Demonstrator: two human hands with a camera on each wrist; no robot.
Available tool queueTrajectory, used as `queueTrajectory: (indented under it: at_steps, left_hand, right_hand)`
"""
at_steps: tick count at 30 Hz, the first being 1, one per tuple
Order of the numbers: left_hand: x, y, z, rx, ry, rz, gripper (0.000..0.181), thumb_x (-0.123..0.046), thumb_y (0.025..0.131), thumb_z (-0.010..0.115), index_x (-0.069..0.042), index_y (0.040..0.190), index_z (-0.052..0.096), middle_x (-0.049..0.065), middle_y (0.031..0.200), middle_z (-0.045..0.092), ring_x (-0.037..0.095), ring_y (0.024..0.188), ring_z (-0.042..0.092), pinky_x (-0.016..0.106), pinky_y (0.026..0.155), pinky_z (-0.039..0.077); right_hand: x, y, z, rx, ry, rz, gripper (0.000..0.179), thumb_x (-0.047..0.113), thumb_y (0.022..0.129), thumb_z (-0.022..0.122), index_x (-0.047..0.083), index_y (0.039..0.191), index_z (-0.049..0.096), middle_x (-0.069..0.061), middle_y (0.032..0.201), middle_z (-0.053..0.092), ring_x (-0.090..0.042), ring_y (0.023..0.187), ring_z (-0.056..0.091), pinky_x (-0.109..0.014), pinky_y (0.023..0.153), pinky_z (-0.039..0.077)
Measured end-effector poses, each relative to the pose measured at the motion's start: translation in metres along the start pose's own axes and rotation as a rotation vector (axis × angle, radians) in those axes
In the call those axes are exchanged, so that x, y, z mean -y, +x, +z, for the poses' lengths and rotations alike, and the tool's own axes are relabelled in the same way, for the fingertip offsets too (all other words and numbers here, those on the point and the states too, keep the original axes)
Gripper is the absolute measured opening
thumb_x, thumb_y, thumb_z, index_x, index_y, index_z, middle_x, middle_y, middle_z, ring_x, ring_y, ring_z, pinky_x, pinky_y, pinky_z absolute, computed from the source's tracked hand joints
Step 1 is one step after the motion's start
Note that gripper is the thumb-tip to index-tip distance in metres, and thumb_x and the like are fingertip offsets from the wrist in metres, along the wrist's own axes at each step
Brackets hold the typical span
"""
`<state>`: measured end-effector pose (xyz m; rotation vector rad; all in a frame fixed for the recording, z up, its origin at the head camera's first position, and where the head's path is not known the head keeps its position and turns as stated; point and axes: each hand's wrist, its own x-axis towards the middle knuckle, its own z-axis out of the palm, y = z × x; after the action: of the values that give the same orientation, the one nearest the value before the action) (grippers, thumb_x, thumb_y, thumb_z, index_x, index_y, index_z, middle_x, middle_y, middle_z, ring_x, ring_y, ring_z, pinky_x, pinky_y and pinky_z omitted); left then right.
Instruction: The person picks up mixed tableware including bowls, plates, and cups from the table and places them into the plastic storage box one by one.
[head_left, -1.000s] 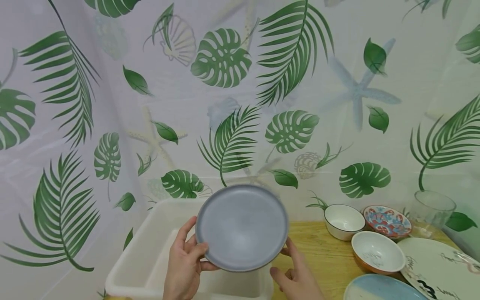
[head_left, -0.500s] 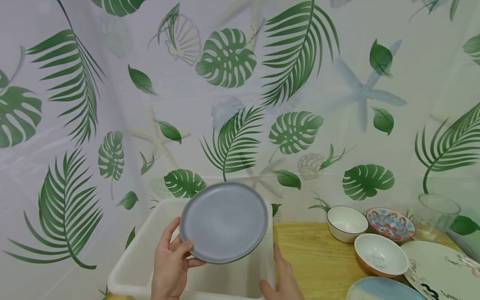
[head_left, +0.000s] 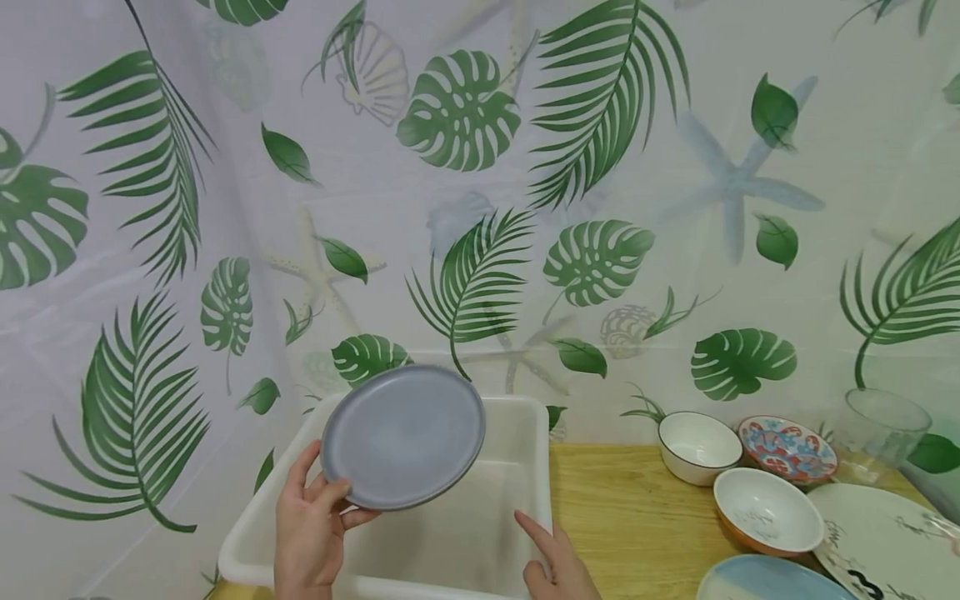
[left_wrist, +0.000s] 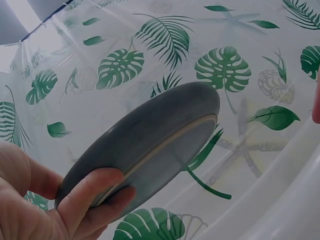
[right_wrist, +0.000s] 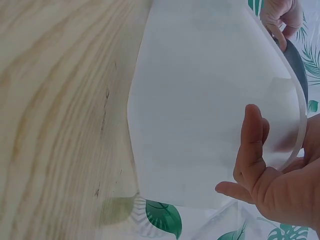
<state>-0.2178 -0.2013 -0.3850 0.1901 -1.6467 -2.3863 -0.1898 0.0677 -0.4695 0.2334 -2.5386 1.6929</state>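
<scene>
My left hand grips a round grey plate by its lower left edge, thumb on the face and fingers behind. The plate is tilted above a white plastic bin. In the left wrist view, fingers press the underside of the plate beside its pale foot ring. At the bin's right rim is my right hand, its index finger stretched out and holding nothing. The right wrist view has this hand close against the outer wall of the bin.
Right of the bin, a wooden table bears a white bowl, a red-and-blue patterned bowl, an orange-sided bowl, a clear glass, a large pale plate and a blue plate. A leaf-print curtain hangs behind.
The grey plate has moved left with my left hand and tilted more. My right hand, earlier at the plate's right edge, has come away and moved down and left to the bin's rim.
</scene>
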Motion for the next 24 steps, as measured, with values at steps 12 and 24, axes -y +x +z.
queueTrajectory:
  at_steps: [12,24]
  left_hand:
    - [-0.007,0.019,-0.024,-0.009,0.128,-0.04,0.076,0.013,0.091,0.039,-0.004,0.158,0.007,0.023,0.131,0.047,0.015,0.072,0.07,0.036,0.063,0.06]
    - [-0.039,0.059,-0.044,0.114,0.37,-0.116,0.075,0.009,0.082,0.033,0.006,0.153,0.009,0.029,0.119,0.05,0.022,0.059,0.069,0.042,0.054,0.059]
  right_hand:
    - [0.003,0.001,0.001,0.029,0.023,0.032,0.051,-0.001,0.084,0.051,0.001,0.134,0.059,-0.032,0.14,0.04,-0.038,0.115,0.05,-0.051,0.091,0.047]
    - [0.0,0.004,0.004,0.001,0.022,0.025,0.049,0.0,0.083,0.052,0.001,0.131,0.062,-0.031,0.138,0.044,-0.039,0.113,0.052,-0.049,0.088,0.049]
